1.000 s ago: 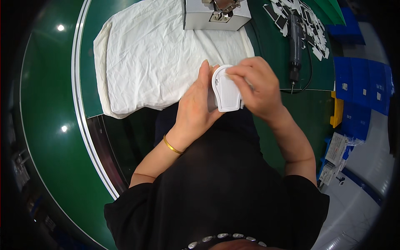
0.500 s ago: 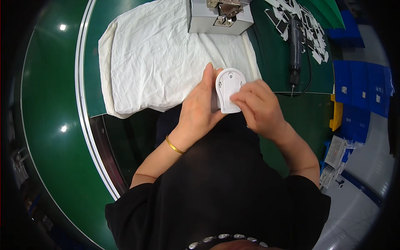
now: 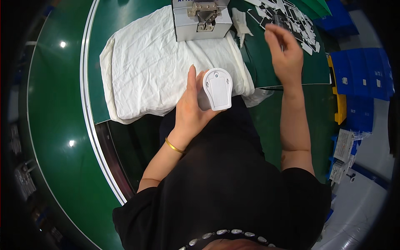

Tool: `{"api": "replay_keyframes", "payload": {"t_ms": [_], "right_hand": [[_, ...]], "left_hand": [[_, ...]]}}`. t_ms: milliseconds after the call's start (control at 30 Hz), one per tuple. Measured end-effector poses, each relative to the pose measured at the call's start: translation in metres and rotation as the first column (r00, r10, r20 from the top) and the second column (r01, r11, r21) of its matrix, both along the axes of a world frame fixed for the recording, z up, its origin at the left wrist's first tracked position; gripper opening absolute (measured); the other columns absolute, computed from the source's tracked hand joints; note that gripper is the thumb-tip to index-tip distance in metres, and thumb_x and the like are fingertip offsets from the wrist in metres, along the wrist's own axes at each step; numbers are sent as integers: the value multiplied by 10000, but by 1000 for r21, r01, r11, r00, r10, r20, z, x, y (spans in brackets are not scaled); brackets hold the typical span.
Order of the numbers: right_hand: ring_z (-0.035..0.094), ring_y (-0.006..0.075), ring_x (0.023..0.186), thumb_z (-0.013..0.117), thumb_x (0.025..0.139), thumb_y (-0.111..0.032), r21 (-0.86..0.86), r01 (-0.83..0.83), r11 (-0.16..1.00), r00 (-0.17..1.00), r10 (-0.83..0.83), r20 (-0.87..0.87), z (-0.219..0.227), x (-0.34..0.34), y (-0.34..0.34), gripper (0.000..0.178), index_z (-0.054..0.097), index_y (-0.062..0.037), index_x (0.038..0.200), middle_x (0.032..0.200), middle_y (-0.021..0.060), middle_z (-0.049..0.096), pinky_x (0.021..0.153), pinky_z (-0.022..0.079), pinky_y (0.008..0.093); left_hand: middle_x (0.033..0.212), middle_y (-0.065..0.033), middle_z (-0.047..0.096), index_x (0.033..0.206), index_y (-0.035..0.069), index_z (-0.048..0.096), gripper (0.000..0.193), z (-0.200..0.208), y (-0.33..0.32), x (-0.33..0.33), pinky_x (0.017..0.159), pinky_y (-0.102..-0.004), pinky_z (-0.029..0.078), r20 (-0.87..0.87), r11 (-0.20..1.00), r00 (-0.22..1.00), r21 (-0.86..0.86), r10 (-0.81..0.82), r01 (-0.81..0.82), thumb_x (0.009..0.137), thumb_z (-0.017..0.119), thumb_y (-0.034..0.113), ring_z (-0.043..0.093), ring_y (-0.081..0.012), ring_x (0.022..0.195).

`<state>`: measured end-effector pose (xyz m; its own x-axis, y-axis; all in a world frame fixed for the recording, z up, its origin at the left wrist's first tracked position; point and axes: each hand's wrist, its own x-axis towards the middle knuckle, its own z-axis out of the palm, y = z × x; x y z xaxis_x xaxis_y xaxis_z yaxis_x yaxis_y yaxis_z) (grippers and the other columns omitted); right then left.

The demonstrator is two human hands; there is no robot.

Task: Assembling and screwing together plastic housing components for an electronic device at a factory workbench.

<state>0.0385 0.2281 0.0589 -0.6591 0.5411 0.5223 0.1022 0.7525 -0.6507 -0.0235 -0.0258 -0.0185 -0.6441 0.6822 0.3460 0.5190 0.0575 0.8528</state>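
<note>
In my left hand [image 3: 192, 106] I hold a white plastic casing [image 3: 218, 92], gripped by its side. Its back faces up, rounded at the far end, with a screw hole there, two small slots and a flat inset panel. My right hand [image 3: 287, 56] is stretched out to the far right, fingers curled, over the spot of the dark electric screwdriver [image 3: 278, 18]. Hand and blur hide most of that tool; its upper end shows faintly beyond the fingers.
A white cloth-covered pad [image 3: 146, 66] lies on the green table [image 3: 316, 77]. Behind it stands a grey box [image 3: 204, 34] with a metal fixture [image 3: 205, 16]. Loose black and white pieces [image 3: 298, 21] are heaped at the far right. Blue bins [image 3: 362, 75] stand beyond the table's right edge.
My right hand has left the casing and moved far and to the right, onto the screwdriver. The left hand still holds the casing. The whole view has shifted a little.
</note>
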Motion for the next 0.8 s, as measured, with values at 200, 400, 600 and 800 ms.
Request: {"api": "replay_keyframes", "payload": {"t_ms": [200, 400, 600, 800], "right_hand": [[639, 127, 944, 598, 979, -65, -728, -206, 654, 954, 301, 1, -42, 54, -51, 255, 612, 42, 1210, 1071, 78, 684, 877, 514, 267], [586, 113, 1053, 658, 971, -308, -849, -400, 345, 809, 569, -149, -56, 78, -79, 487, 549, 37, 1296, 1161, 61, 634, 923, 481, 270], [566, 119, 1091, 762, 870, -142, -845, -480, 236, 742, 623, -248, -41, 73, -90, 614, 450, 18, 1374, 1234, 59, 591, 925, 461, 268], [559, 120, 1080, 730, 839, 11, -822, -441, 360, 784, 600, -158, -23, 62, -95, 569, 464, -11, 1341, 1190, 50, 573, 929, 464, 271]], "left_hand": [[1376, -217, 557, 1545, -1, 63, 1267, 10, -6, 7, 989, -371, 497, 188, 989, 981, 147, -47, 19, 637, 930, 169, 606, -317, 1211], [1366, -226, 539, 1552, 10, 6, 1336, 32, -2, 11, 1033, -400, 465, 291, 952, 948, 304, -127, 34, 619, 948, 171, 573, -302, 1240], [1384, -236, 513, 1553, 11, -9, 1336, 43, -7, 7, 1046, -403, 449, 317, 936, 938, 350, -144, 26, 626, 944, 149, 544, -307, 1268], [1416, -259, 491, 1548, 20, 86, 1196, 44, -14, -5, 1058, -413, 435, 299, 945, 953, 300, 40, -133, 679, 902, 124, 508, -338, 1307]]}}
